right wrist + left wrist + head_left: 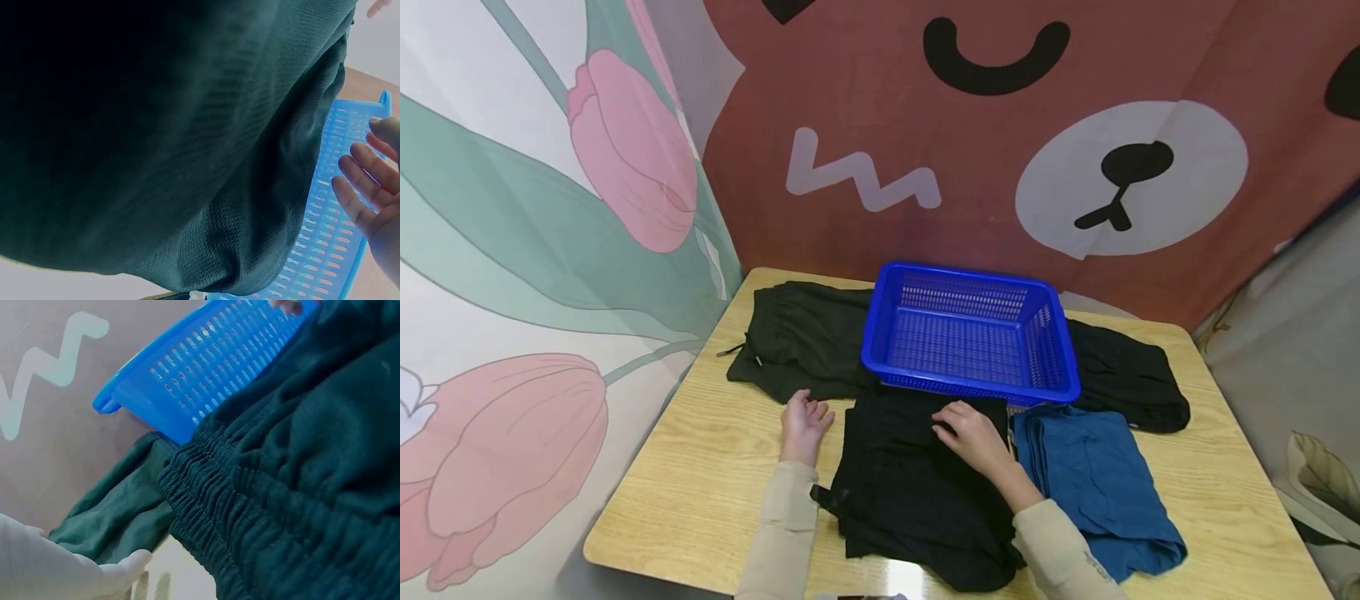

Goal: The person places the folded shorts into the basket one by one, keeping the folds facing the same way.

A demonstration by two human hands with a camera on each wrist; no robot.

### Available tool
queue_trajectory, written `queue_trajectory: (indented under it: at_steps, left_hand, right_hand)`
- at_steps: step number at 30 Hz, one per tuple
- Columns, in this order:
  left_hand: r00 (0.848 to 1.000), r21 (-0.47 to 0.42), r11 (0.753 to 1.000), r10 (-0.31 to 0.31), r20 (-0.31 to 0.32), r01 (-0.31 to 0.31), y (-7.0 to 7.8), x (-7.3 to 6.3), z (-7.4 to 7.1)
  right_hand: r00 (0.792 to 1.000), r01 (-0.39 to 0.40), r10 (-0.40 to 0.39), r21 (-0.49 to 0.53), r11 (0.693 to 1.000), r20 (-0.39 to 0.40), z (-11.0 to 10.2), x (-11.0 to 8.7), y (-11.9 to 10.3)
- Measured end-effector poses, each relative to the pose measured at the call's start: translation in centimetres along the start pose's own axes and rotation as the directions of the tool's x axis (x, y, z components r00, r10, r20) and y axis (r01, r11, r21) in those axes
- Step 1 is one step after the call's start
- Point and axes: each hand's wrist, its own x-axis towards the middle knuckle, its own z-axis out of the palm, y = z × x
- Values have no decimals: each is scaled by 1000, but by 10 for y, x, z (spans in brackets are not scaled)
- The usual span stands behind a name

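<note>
Black pants [925,492] with a gathered elastic waistband [206,494] lie folded on the table in front of the person. Beside their upper left edge is the left hand [806,425], palm turned up, fingers loosely bent around nothing. Over the upper part of the pants hovers the right hand [973,435], its fingers relaxed and holding nothing; in the right wrist view that hand [375,181] appears against the blue basket [319,237]. Just right of the black pants lies a folded blue garment [1093,487].
An empty blue plastic basket [970,387] stands at the back of the wooden table [700,492]. Dark green-black drawstring shorts [808,337] lie left of it, partly behind it. Another folded black garment [1127,379] lies to its right. Printed curtains [880,233] hang behind and left.
</note>
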Motion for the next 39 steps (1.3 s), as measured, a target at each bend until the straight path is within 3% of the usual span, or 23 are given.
queue_trajectory:
  at_steps: [2,3,4,6,8,9,10,15,17,18,20,23,26,30,34,37,38,39]
  left_hand:
    - [998,-44,998,-47,31,48,-5,24,-17]
    - [998,-66,996,-60,30,62,-3,22,-14]
    - [997,-77,994,-74,15,75,-7,35,-21]
    - [995,-113,989,-96,-24,93,-6,36,-17]
    - [993,-140,984,-114,-24,110,-1,31,-12]
    - [993,-158,981,-115,4,114,1,30,-11]
    - [992,-176,976,-126,6,125,0,38,-15]
    - [988,-218,964,-152,28,155,5,52,-10]
    - [987,-232,960,-161,-9,154,7,51,-1]
    - [987,-220,963,-160,12,158,8,55,-2]
    - [988,-207,966,-157,7,155,10,55,5]
    - [987,-194,969,-158,-13,152,12,66,8]
    - [986,-165,975,-159,-39,151,11,87,5]
    - [993,-119,985,-122,2,122,3,132,-15]
    - [996,-163,983,-87,19,89,-3,165,-26]
    - [998,-223,973,-57,-4,55,-2,166,-17]
    - [999,-251,967,-48,-7,44,4,145,-2]
    - [1000,-247,969,-21,-12,17,6,138,3]
  right_hand:
    - [1000,-2,2,4,1000,5,0,0,0]
    - [1000,-4,4,3,1000,7,0,0,0]
    - [1000,-3,3,1,1000,5,0,0,0]
    - [1000,-6,6,3,1000,4,0,0,-1]
    - [1000,-8,8,4,1000,3,0,-1,-1]
    - [1000,-9,9,5,1000,3,0,-1,-1]
    - [1000,-10,10,7,1000,2,0,-1,-1]
    - [1000,-26,26,5,1000,15,0,-2,-1]
    - [999,-30,30,5,1000,17,0,-3,-1]
    - [999,-32,32,6,999,18,0,-3,-1]
    - [999,-34,34,5,999,17,0,-4,-1]
    - [999,-39,39,6,999,19,0,-5,-1]
    - [999,-46,45,7,999,24,0,-6,-1]
    - [998,-51,50,16,999,26,1,-6,0]
    - [999,-46,46,14,999,24,2,-6,0]
    - [999,-43,42,12,999,27,2,-6,1]
    - [999,-42,42,13,999,30,3,-6,1]
    - [999,-40,40,13,999,31,3,-6,1]
